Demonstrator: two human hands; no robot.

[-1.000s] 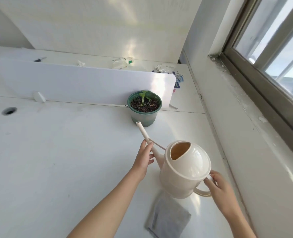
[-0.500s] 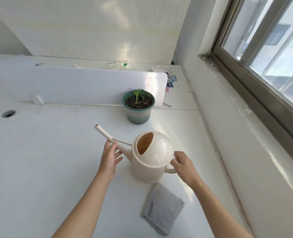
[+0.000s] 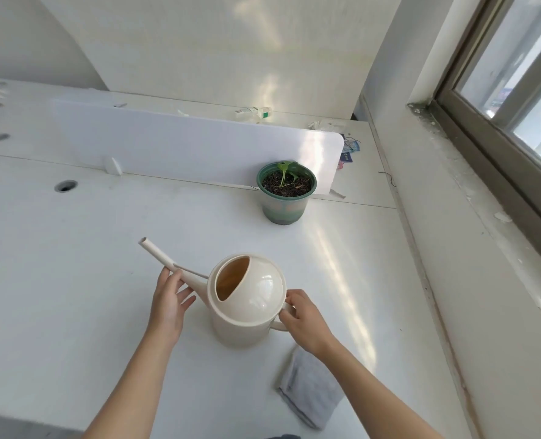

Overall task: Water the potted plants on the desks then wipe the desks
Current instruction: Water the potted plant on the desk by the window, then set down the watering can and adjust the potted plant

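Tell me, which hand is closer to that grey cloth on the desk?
The right hand: it holds the watering can handle just above the grey cloth. The left hand is at the spout, across the can.

An office: long white laminate desks (image 3: 72, 264) with a round cable hole (image 3: 65, 186), split by a low white partition panel (image 3: 183, 147), beside a grey-framed window (image 3: 500, 99).

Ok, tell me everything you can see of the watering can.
The watering can is cream, glossy, plastic-looking, with a round domed top, a cut-out fill opening showing a tan inside, a long thin spout angled up to the left, and a loop handle on the right. It stands upright on the white desk, before the potted plant. The left hand touches the spout; the right hand holds the handle. A grey cloth lies nearby. Water level cannot be seen.
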